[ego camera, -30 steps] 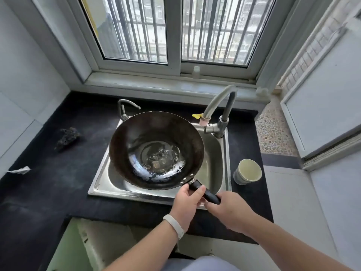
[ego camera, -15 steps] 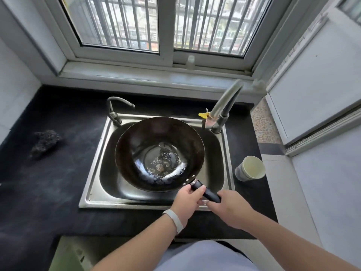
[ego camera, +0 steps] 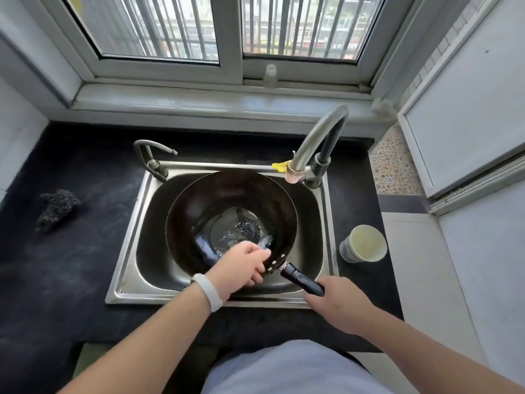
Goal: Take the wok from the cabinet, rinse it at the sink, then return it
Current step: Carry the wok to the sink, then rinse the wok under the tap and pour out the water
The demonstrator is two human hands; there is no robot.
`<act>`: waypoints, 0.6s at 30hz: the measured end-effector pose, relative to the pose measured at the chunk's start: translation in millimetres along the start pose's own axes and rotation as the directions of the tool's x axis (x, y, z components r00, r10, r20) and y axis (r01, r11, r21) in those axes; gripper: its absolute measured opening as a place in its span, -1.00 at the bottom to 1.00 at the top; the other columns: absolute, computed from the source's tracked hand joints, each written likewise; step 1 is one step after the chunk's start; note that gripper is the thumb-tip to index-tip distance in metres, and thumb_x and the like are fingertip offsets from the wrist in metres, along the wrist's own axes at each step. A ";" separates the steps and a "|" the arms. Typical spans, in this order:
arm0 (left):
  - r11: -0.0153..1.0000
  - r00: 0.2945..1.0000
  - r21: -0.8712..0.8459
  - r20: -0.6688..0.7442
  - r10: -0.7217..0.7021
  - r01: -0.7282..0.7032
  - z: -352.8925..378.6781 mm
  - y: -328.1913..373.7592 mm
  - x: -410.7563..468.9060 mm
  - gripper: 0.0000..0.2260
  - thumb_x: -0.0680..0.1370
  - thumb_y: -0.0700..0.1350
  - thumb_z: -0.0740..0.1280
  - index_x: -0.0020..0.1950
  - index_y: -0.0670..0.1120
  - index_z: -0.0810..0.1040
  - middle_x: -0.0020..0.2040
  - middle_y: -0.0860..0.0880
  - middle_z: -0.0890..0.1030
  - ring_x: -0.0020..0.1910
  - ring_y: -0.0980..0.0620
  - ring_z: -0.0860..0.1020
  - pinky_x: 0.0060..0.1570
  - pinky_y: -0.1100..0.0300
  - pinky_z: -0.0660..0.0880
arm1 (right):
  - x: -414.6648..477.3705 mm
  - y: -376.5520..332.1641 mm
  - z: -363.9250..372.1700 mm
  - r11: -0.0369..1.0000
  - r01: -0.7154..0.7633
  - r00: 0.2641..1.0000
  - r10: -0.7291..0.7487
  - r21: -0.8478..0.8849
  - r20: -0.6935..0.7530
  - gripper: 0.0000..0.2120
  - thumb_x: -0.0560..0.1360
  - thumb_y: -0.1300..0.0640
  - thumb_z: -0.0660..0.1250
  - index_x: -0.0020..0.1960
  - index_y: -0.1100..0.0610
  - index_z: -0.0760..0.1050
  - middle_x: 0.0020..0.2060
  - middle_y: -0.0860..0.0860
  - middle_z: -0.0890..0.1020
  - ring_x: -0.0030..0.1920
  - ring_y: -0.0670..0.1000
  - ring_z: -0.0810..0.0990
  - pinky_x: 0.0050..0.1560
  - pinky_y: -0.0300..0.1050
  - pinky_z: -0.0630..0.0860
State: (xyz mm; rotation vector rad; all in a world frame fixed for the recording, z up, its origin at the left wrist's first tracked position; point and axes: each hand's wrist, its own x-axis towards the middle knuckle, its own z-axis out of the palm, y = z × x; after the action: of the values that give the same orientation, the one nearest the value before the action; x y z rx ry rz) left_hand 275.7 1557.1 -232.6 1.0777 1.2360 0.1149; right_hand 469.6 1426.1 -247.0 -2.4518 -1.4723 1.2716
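Crowding the wok (ego camera: 227, 200): faucet (ego camera: 318, 140) above, cup (ego camera: 365, 243) beside sink (ego camera: 127, 291).

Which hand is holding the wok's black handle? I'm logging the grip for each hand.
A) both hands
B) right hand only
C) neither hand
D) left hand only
B: the right hand closes round the wok handle's end, while the left hand reaches over the rim into the bowl.

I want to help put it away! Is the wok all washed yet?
Not yet. Done: the wok is out and sits in the sink, with water pooled inside. In hand: the right hand holds its handle while the left hand reaches inside. Left: finishing the rinse, then returning it to the cabinet.
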 end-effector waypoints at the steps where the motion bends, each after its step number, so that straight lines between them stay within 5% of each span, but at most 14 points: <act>1: 0.999 0.998 0.006 -0.059 0.037 -0.037 -8.8 9.1 6.6 -0.89 0.59 -0.08 0.30 -0.07 -0.11 0.49 -0.28 -0.06 0.54 -0.46 0.09 0.49 -0.51 0.31 0.40 | 1.4 2.4 -1.8 1.000 0.006 1.000 -0.006 0.004 0.010 -0.71 0.48 -0.21 0.32 -0.11 0.02 0.58 -0.30 -0.02 0.63 -0.31 0.00 0.61 -0.35 -0.15 0.47; 7: 0.930 0.938 0.283 -0.189 0.292 -0.232 -29.7 81.6 62.8 -0.86 0.52 0.00 0.31 0.00 -0.03 0.56 -0.10 -0.06 0.67 -0.23 0.07 0.61 -0.15 0.07 0.57 | 8.2 17.8 -11.2 1.000 0.016 0.999 -0.015 -0.015 0.037 -0.71 0.46 -0.22 0.33 -0.18 0.01 0.53 -0.34 -0.02 0.60 -0.37 -0.05 0.55 -0.38 -0.16 0.42; 15: 0.745 0.886 0.565 -0.050 0.460 -0.355 -4.2 150.4 124.1 -0.88 0.53 -0.13 0.35 0.02 -0.06 0.44 -0.14 0.04 0.48 -0.21 0.11 0.45 -0.18 0.24 0.39 | 14.8 33.1 -17.4 1.000 0.003 0.995 -0.003 -0.002 0.102 -0.74 0.44 -0.23 0.31 -0.19 -0.04 0.52 -0.35 -0.06 0.60 -0.36 -0.06 0.58 -0.38 -0.23 0.42; 18: 0.793 0.916 0.510 -0.021 0.400 -0.335 3.2 163.5 137.6 -0.87 0.58 -0.23 0.31 0.12 -0.14 0.48 -0.20 0.05 0.46 -0.22 0.07 0.47 -0.28 0.35 0.42 | 17.7 36.9 -19.0 1.000 -0.003 0.994 0.003 -0.001 0.109 -0.73 0.43 -0.23 0.32 -0.18 -0.04 0.53 -0.33 -0.06 0.61 -0.34 -0.06 0.59 -0.37 -0.20 0.44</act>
State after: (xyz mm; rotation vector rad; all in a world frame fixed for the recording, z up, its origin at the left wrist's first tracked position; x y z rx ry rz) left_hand 406.8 1724.8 -213.1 1.7904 1.1822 0.1712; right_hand 512.9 1425.7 -259.9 -2.4217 -1.4929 1.4273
